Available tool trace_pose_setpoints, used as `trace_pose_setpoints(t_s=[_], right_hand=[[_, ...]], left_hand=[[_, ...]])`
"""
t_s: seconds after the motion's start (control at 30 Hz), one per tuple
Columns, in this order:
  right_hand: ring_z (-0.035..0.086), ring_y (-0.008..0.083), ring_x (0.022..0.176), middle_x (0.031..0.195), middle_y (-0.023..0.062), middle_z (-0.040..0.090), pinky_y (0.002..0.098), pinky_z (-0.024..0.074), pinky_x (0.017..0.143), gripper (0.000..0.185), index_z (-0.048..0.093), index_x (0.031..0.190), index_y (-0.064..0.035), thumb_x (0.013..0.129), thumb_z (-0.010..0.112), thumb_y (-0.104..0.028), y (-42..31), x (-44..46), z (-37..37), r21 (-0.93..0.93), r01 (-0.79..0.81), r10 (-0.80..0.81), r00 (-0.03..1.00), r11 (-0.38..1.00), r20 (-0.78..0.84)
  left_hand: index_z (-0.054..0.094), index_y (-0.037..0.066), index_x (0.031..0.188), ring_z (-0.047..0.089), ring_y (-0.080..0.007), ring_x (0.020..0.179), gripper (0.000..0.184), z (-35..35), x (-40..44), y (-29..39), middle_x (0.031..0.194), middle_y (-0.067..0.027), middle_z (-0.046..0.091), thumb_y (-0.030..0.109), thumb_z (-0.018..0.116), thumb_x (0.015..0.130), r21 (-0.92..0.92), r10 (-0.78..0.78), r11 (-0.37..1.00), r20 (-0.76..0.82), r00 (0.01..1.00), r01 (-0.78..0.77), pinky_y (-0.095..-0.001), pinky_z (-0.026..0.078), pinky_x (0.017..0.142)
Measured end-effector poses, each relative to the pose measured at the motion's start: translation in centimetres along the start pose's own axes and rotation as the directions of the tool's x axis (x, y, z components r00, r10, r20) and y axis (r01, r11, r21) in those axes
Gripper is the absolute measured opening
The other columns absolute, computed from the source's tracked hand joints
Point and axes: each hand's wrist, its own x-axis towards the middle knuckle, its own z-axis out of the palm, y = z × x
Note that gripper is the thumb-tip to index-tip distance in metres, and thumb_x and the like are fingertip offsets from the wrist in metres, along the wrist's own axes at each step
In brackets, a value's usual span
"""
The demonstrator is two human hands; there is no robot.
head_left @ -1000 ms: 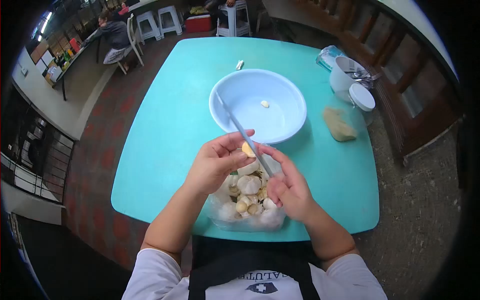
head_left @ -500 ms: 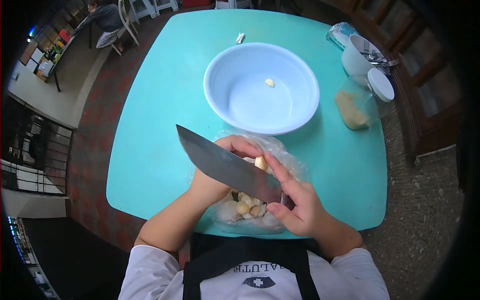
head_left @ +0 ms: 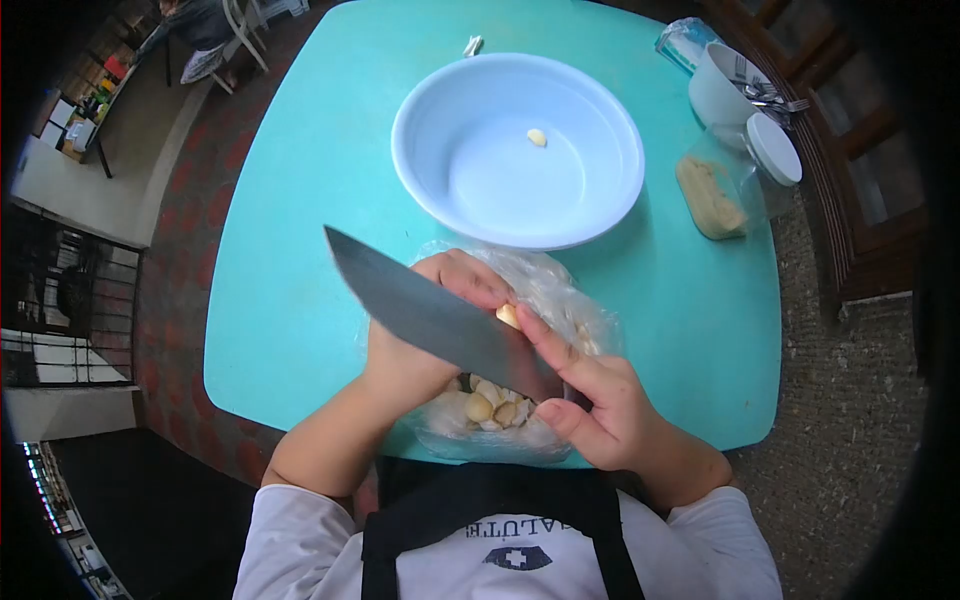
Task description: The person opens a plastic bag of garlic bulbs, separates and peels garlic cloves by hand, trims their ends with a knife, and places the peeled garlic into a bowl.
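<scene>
A broad-bladed knife [head_left: 425, 315] slants across the front of my hands, its tip up to the left. My right hand [head_left: 600, 405] grips it near the handle end, with a finger reaching along to a garlic clove [head_left: 509, 316]. Behind the blade, my left hand [head_left: 440, 285] pinches that clove by its fingertips; the blade hides part of this hand. Under both hands lies a clear plastic bag [head_left: 545, 285] with several garlic cloves [head_left: 482, 405] and papery skins in it. One pale clove [head_left: 537, 138] rests inside the light blue basin [head_left: 430, 190] beyond the bag.
On the turquoise table's [head_left: 290, 250] right side stand a white-lidded jar [head_left: 715, 190] of tan contents, a white container [head_left: 715, 85] with forks, and a plastic packet [head_left: 688, 42]. A small silvery object [head_left: 473, 45] lies behind the basin. Someone sits on a chair [head_left: 240, 40] far left.
My view has tilted slightly, so the basin and table sit higher. The knife and both hands have shifted a little left, with the clove still held in my left fingertips.
</scene>
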Motion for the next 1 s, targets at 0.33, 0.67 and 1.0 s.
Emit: trace_pose_setpoints(t_s=[0.33,0.67,1.0], right_hand=[[0.057,0.0188,0.067,0.107,0.0167,0.060,0.0288,0.0466,0.068,0.053,0.035,0.139,0.0000,0.089,0.051,-0.011,0.3,-0.3,0.4,0.164,-0.058,0.069,0.995,0.985,-0.067],[0.058,0.0180,0.070,0.122,0.0210,0.054,0.0246,0.0454,0.066,0.066,0.031,0.138,0.0077,0.082,0.056,-0.019,0.1,0.2,0.2,-0.039,0.030,-0.031,0.999,0.999,-0.025],[0.055,0.0217,0.062,0.098,0.0182,0.059,0.0274,0.0445,0.061,0.064,0.034,0.138,0.0035,0.083,0.058,-0.019,0.9,0.1,0.4,-0.097,0.037,-0.039,0.999,0.995,-0.017]], left_hand=[[0.058,0.002,0.088,0.061,-0.0153,0.088,0.027,0.0,0.1,0.5,0.091,-0.0079,0.061,-0.003,0.076,0.068,-0.191,-0.060,0.980,0.007,0.998,0.060,-0.0289,0.050,0.076],[0.055,0.004,0.087,0.059,-0.0155,0.085,0.022,-0.4,0.1,0.1,0.090,-0.0079,0.059,0.004,0.074,0.074,-0.225,0.022,0.974,0.033,0.999,-0.014,-0.0280,0.048,0.074],[0.055,0.005,0.080,0.059,-0.0176,0.080,0.021,-0.5,0.2,0.0,0.084,-0.0076,0.059,0.003,0.074,0.071,0.019,0.083,0.996,0.012,0.997,-0.083,-0.0292,0.048,0.071]])
